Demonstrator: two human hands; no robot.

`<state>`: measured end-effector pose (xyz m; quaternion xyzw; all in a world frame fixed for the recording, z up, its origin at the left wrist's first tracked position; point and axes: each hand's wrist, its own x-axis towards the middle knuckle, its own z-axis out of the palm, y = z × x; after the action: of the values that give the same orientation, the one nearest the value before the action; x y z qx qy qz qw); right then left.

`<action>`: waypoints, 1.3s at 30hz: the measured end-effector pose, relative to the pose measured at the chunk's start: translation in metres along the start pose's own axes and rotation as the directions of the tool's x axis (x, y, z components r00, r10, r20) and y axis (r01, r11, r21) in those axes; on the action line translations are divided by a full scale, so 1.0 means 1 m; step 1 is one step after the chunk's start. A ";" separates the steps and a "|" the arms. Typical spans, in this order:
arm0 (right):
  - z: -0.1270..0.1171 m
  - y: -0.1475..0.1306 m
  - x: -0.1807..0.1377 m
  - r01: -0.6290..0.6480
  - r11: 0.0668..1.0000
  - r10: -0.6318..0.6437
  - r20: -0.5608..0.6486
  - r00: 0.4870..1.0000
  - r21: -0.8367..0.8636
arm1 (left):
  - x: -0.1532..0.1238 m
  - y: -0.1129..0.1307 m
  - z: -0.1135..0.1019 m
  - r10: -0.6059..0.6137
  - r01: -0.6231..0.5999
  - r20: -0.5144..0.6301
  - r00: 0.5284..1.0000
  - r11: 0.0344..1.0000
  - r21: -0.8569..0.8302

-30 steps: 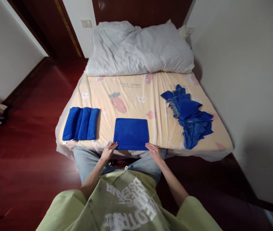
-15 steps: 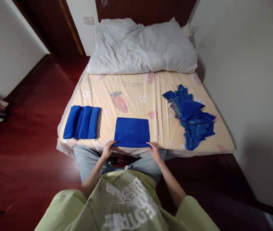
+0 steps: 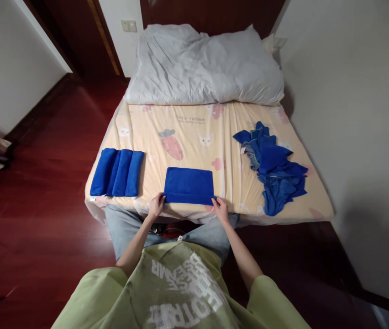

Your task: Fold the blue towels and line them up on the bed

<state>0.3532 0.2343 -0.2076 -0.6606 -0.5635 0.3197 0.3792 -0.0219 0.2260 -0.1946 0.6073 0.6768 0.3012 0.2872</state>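
A folded blue towel lies on the bed's near edge, its front edge rolled up. My left hand pinches the towel's near left corner and my right hand pinches its near right corner. Both hands have their fingers closed on the rolled edge. Several rolled blue towels lie side by side at the left of the bed. A loose heap of blue towels lies at the right.
The bed has a cream cartoon-print sheet and a crumpled white duvet at its head. A white wall runs along the right. Dark red wooden floor lies to the left.
Both hands took hold of the towel's near edge and rolled it away from me, so the towel now looks shorter. The camera shifted slightly.
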 end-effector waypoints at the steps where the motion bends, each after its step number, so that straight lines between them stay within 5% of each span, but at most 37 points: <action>1: 0.000 0.000 0.002 -0.001 1.000 0.001 0.000 1.000 -0.007 | 0.001 0.000 0.001 -0.008 0.008 -0.004 1.000 1.000 0.008; 39: 0.004 -0.006 0.017 -0.022 0.986 0.013 -0.053 0.998 -0.163 | 0.020 0.006 0.008 -0.129 0.133 -0.067 0.989 0.989 0.062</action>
<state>0.3496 0.2520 -0.2040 -0.7025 -0.5719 0.2586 0.3355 -0.0137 0.2466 -0.1953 0.5608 0.7336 0.2779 0.2647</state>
